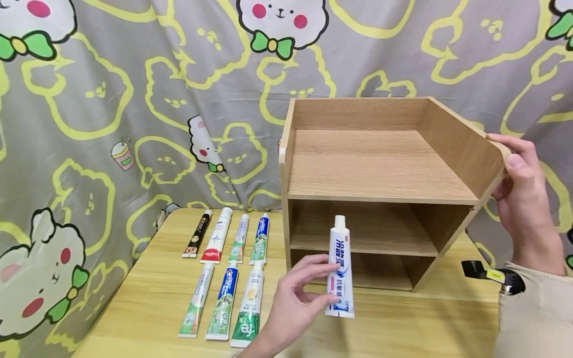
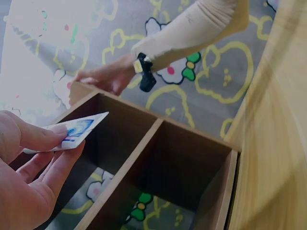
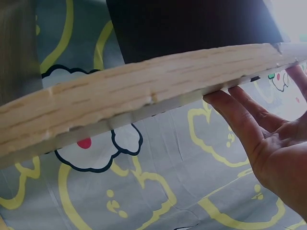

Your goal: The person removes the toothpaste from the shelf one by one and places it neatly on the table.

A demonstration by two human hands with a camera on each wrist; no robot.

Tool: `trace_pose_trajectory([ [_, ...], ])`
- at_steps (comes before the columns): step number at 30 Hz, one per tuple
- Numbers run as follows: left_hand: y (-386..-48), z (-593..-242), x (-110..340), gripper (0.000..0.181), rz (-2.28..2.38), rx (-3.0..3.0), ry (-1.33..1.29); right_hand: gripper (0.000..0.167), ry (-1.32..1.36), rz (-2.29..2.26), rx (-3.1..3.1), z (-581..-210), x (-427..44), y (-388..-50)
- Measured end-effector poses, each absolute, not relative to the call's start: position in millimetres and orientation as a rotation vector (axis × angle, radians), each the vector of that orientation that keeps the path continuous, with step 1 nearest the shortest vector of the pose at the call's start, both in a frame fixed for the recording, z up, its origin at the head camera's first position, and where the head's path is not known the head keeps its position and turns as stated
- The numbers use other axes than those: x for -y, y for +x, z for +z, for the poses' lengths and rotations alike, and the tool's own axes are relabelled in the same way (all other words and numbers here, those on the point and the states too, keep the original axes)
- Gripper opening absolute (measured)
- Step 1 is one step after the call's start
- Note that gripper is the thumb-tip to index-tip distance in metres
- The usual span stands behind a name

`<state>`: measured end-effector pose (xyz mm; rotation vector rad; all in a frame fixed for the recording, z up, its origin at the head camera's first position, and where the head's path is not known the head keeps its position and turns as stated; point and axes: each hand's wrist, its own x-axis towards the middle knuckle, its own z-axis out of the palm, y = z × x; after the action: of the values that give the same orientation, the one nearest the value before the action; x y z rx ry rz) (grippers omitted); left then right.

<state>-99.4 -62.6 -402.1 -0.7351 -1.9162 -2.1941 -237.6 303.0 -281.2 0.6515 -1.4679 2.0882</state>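
My left hand [image 1: 293, 303] pinches a white toothpaste tube [image 1: 341, 268] with blue lettering between thumb and fingers. The tube is upright, cap up, in front of a wooden desktop shelf [image 1: 358, 161]; in the left wrist view the tube [image 2: 79, 129] shows near the shelf's open compartments. At the shelf's upper right side, my right hand [image 1: 521, 191] grips the side panel's front corner, thumb over the edge. In the right wrist view the fingers of the right hand [image 3: 268, 132] lie along the outside of the panel's edge [image 3: 144, 88].
Several toothpaste tubes lie in two rows on the wooden table [image 1: 134, 303], left of the shelf, among them a black tube [image 1: 197, 233] and a red-ended Colgate tube [image 1: 217, 236]. A patterned grey curtain [image 1: 98, 114] hangs behind.
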Motion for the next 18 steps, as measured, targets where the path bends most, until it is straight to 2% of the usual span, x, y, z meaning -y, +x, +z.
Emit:
trace_pose_trajectory([
  [18,-89.5,-406.8,106.2,0.040,-2.055,1.903,-0.658,0.045,0.597,2.024,1.494,-278.8,-296.8,-234.1],
])
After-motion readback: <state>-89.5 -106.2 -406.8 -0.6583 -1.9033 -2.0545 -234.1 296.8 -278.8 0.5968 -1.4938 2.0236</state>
